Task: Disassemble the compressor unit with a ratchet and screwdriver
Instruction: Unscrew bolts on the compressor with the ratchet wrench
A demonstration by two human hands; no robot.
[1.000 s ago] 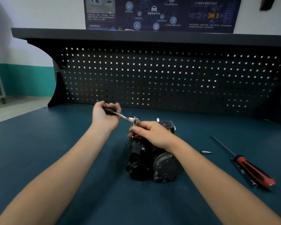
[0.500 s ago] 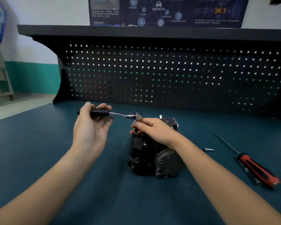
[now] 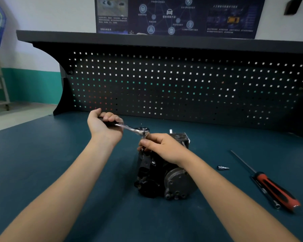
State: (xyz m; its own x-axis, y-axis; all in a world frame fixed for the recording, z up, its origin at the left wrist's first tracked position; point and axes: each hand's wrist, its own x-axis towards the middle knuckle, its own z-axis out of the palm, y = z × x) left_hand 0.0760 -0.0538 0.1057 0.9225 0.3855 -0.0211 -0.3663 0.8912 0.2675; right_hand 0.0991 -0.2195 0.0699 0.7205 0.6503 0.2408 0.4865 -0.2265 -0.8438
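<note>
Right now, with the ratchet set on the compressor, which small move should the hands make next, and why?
Probably the left hand should swing the ratchet handle a short stroke. It grips the handle, the head sits on the extension atop the compressor unit, and the right hand holds that extension.

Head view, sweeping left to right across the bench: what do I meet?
Left hand → ratchet → compressor unit → small metal bit → screwdriver. The right hand overlaps the compressor unit, so it is left unplaced.
</note>
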